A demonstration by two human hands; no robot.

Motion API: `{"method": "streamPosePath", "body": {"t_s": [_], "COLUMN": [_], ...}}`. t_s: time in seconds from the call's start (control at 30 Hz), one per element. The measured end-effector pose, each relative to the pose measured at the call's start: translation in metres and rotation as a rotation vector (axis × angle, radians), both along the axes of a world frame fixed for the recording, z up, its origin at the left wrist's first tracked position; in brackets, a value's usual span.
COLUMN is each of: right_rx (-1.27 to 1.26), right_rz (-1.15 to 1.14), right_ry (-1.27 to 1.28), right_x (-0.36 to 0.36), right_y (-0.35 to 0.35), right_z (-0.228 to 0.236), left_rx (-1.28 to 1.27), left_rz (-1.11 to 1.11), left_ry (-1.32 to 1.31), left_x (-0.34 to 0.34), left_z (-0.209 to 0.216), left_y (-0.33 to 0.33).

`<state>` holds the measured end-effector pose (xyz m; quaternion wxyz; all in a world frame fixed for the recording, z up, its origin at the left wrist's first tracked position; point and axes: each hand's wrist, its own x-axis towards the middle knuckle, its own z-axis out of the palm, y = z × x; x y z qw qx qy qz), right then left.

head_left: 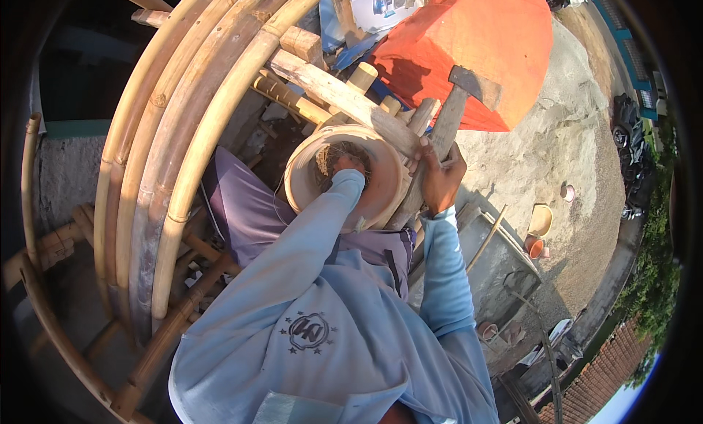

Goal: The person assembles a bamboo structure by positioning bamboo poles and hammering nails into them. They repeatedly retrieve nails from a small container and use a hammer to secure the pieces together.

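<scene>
My left hand (350,162) reaches down inside a pale, round bucket-like container (395,182). Brown straw-like fibres (325,160) lie around the hand, and its fingers are hidden in there. To the right of the rim, my right hand (442,176) is closed round the wooden handle of a hatchet-like tool (455,109). Its dark, broad head points up and away from me. A wooden beam (351,98) passes along the container's far side, close to my right fingertips.
Several curved bamboo poles (212,146) rise at the left. An orange tarp (476,36) covers something at the far side, beside a grey sand heap (542,131). Tubs and an orange bucket (534,246) sit at the right, below me. Bamboo rails (176,329) cross at lower left.
</scene>
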<state>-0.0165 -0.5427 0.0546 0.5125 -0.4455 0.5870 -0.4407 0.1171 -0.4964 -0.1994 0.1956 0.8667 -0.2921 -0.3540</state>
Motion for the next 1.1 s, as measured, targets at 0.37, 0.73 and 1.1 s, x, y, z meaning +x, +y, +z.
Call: {"method": "streamPosePath", "body": {"t_s": [0.37,0.73,1.1], "right_rx": [-0.025,0.085,0.032], "right_rz": [0.017,0.076,0.096], "right_ry": [-0.007,0.019,0.114], "right_x": [-0.003,-0.002,0.0], "right_y": [-0.004,-0.005,-0.01], "right_z": [0.0,0.008,0.005], "left_rx": [-0.191,0.069,-0.745], "left_rz": [0.229,-1.13,-0.228], "left_ry": [1.027,0.734,0.358], "left_x": [0.075,0.15,0.227], "left_z": [0.114,0.241,0.328], "left_y": [0.05,0.134,0.004]}}
